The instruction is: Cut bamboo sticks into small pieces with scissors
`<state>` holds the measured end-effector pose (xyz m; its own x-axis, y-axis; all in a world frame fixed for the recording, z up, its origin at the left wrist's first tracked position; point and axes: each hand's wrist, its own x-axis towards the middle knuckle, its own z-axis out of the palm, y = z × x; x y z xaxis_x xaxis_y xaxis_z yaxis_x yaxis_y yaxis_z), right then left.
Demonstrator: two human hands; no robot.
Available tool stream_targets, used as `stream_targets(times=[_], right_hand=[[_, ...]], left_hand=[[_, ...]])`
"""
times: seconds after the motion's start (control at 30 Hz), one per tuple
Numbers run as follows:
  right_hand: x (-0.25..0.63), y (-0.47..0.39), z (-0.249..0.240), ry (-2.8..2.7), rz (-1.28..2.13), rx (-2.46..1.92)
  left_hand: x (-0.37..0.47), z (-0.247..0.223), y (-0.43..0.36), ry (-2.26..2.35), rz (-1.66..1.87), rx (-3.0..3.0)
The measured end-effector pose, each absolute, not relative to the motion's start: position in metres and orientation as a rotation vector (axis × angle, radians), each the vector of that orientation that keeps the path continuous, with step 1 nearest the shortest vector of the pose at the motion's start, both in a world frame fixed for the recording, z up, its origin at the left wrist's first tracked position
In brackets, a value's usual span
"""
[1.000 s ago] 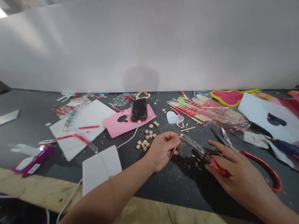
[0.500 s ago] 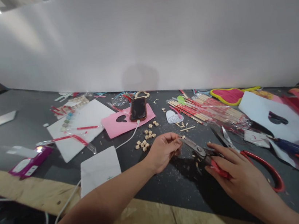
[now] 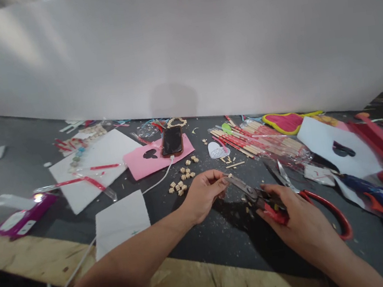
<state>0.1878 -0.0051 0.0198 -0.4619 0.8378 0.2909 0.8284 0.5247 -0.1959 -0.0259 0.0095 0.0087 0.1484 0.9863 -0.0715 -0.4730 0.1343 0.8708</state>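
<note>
My right hand (image 3: 295,224) is closed around the red handles of a pair of pliers (image 3: 250,193), whose metal jaws point to the upper left. Thumb and fingertips of my left hand (image 3: 203,196) are pinched together at the jaw tips. A small pale wooden piece (image 3: 230,175) shows there, partly hidden by the fingers and jaws. Several small clusters of wooden bits (image 3: 179,187) lie just behind my left hand. Short cut sticks (image 3: 235,164) and crumbs are scattered beyond the pliers.
Large red-handled scissors (image 3: 342,217) lie beside my right hand, with a blue glue gun (image 3: 377,192) farther right. Bagged red and plain sticks (image 3: 265,141) are behind. A phone (image 3: 172,141) on pink card (image 3: 134,163) has a white cable. White sheets (image 3: 123,218) lie left.
The view has turned slightly to the right, so everything sits farther left. My right-hand fingers have curled closer around the pliers' handles. My left hand keeps its pinch at the jaw tips.
</note>
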Motion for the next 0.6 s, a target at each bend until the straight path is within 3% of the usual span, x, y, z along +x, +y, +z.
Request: stream_targets(times=[0.6], right_hand=[[0.181,-0.021,0.036,-2.531,0.209,-1.545]], left_hand=[[-0.019,0.011,-0.001,0.933,1.209,0.848]])
